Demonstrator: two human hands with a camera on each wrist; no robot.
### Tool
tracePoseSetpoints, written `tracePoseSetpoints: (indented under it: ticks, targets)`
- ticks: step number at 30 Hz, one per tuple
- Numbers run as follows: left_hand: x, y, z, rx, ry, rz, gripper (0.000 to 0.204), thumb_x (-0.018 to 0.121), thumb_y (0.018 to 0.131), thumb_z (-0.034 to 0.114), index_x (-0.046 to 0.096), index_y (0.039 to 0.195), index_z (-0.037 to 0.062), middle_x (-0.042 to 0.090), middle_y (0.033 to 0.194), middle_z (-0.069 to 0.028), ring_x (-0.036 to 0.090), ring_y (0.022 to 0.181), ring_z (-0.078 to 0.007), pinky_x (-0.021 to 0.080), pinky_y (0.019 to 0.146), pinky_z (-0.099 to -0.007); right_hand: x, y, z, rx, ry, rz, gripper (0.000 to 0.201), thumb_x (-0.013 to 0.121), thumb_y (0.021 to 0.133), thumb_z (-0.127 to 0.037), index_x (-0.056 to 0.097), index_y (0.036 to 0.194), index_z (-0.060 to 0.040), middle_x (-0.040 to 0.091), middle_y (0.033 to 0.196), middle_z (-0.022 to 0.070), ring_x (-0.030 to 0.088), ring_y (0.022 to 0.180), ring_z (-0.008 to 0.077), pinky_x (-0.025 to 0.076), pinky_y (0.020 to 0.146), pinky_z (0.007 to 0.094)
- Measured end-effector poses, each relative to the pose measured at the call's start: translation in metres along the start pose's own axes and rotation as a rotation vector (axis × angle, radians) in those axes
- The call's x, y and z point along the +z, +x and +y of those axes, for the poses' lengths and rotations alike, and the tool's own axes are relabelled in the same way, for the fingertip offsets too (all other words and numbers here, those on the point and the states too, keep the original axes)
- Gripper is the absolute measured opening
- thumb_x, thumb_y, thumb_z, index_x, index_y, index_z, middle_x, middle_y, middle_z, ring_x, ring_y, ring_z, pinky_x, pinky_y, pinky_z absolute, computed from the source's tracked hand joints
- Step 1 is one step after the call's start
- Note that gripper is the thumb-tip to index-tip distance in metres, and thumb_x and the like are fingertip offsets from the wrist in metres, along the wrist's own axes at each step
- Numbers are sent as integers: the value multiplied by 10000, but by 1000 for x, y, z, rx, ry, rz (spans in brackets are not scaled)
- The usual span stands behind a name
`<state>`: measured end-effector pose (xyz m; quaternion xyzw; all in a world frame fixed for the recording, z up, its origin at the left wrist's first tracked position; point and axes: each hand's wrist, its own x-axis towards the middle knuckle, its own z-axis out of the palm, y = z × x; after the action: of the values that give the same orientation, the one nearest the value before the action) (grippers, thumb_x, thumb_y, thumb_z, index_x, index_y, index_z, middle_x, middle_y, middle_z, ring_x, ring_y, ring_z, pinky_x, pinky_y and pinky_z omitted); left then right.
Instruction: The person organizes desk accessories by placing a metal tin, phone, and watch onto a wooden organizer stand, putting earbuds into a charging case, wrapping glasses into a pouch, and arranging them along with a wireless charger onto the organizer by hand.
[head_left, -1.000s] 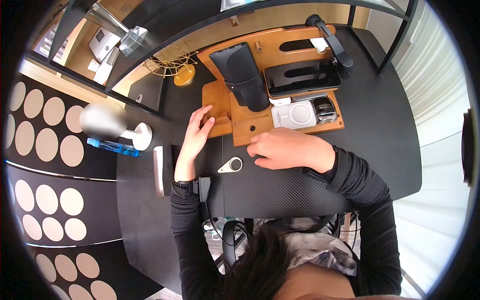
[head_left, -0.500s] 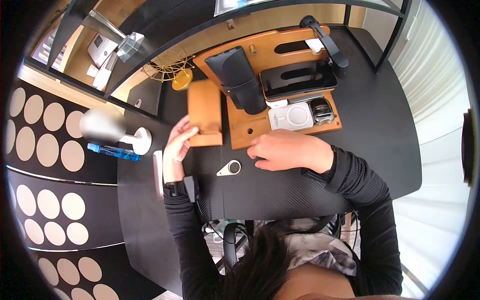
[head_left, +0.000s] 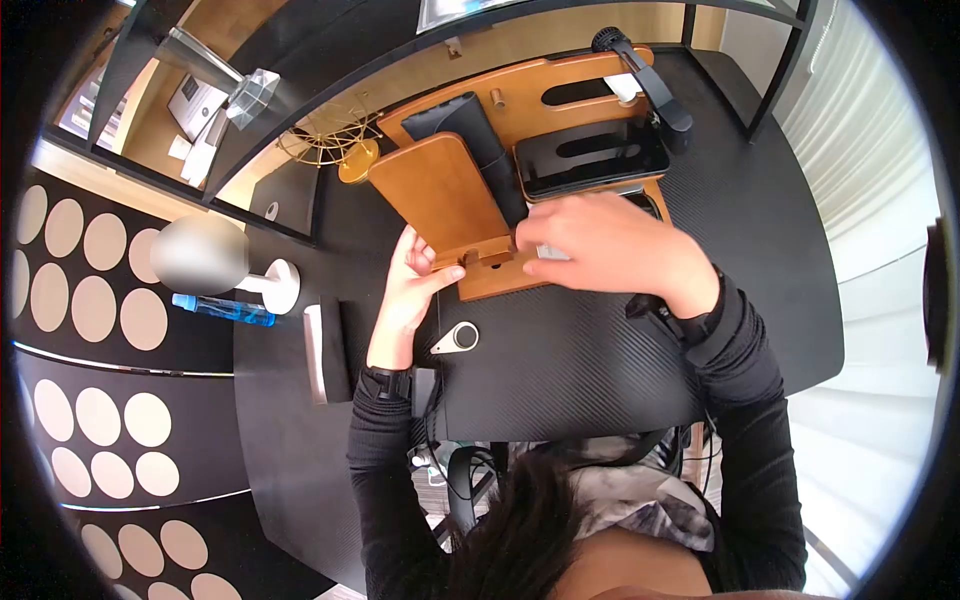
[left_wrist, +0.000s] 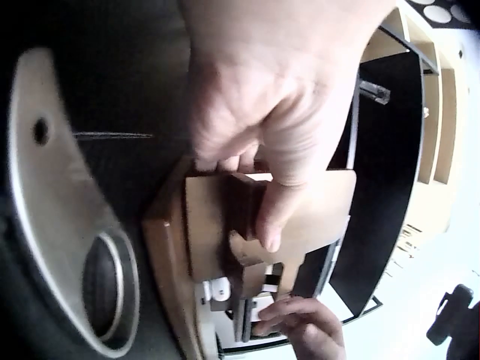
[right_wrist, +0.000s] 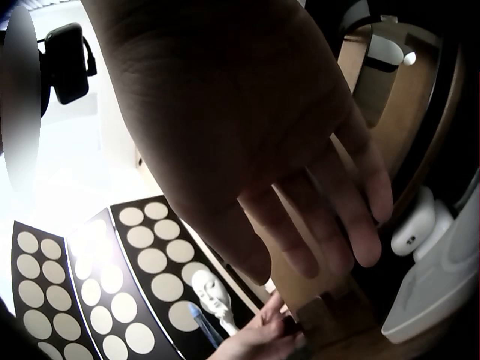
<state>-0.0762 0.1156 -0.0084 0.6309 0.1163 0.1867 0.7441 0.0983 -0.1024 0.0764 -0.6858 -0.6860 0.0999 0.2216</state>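
Note:
My left hand [head_left: 405,295] grips a wooden phone stand panel [head_left: 435,190] by its lower ledge. In the left wrist view the thumb [left_wrist: 274,221] presses on the front while the other fingers go behind. The panel leans upright over the left part of a wooden desk organizer [head_left: 505,287], partly hiding a black tapered object [head_left: 475,130]. Above the organizer hovers my right hand [head_left: 605,240], fingers extended and slightly bent, tips close to the panel's right edge. Beside that hand, the right wrist view has a white earbuds case [right_wrist: 412,229] and a white flat charger [right_wrist: 435,292].
A grey teardrop-shaped piece with a ring [head_left: 457,338] lies on the black desk [head_left: 560,370]. A black glossy case [head_left: 590,165] and black headphones [head_left: 660,95] are on the organizer. Leftward are a white stand [head_left: 283,288], a blue bottle [head_left: 222,309] and a gold wheel ornament [head_left: 358,160].
My left hand took hold of the panel, lifted it away leftward, then brought it back right over the organizer's left side. My right hand rose and shifted right and up.

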Motion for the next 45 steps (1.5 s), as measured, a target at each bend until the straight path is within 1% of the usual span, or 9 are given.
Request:
tracePoseSetpoints:
  ticks: [3,5,12,22,29,31,35,38,45]
  targets:
    - [4,3,2,48,107,-57,830,728,690,-161,361,1412,16,475,1382,-97,468,1276,-218,387,1076,-341,-14,-2,-1,31,4,77,205,602,860,-235,641,959,-59,616,867,98,634,796,320,505,681,413]
    - [3,3,-1,76,147,-53,832,742,698,-130,353,1419,18,483,1378,-98,471,1274,-221,384,1076,-348,-16,0,-1,42,65,326,185,613,855,-212,628,942,-49,608,851,90,636,797,298,513,688,387]
    - [23,1,-1,81,150,-72,766,742,751,-89,361,1408,15,506,1354,-100,485,1262,-216,382,1074,-365,5,18,-6,-76,147,733,381,599,895,-209,523,1234,-51,633,998,151,642,913,344,536,766,407]
    - [12,-1,-7,90,428,-47,683,788,752,-4,451,1347,1,564,1282,-82,513,1218,-203,377,1060,-354,31,29,-5,13,155,673,209,610,915,-188,569,1052,-36,638,852,146,634,748,344,502,628,385]
    - [5,-4,6,126,483,-86,687,770,779,48,433,1377,7,568,1269,-90,537,1170,-202,389,1047,-357,34,35,10,79,93,587,168,588,910,-207,519,949,-58,654,789,160,647,735,368,509,596,462]
    - [6,-15,11,162,744,-62,706,772,776,65,420,1383,-4,572,1246,-111,523,1191,-228,377,1055,-364,33,32,8,63,43,567,180,585,916,-213,502,966,-62,651,779,162,645,732,375,509,592,462]
    - [-10,-63,67,379,1505,146,577,760,748,130,567,1291,100,537,1266,-149,478,1231,-350,381,1039,-441,32,30,8,27,55,543,166,569,930,-197,481,955,-58,639,762,162,644,723,371,509,581,460]
    - [-52,-108,75,183,1781,401,564,739,801,225,542,1311,88,490,1305,-171,440,1251,-361,361,1037,-456,35,36,12,41,62,576,159,561,933,-188,473,938,-56,634,754,162,644,714,370,508,567,453]
    - [-173,-181,54,-216,1532,775,609,720,846,331,523,1316,-3,508,1287,-208,496,1207,-356,411,1016,-420,37,33,16,0,91,579,154,563,932,-181,468,954,-62,626,746,150,645,697,367,512,555,437]
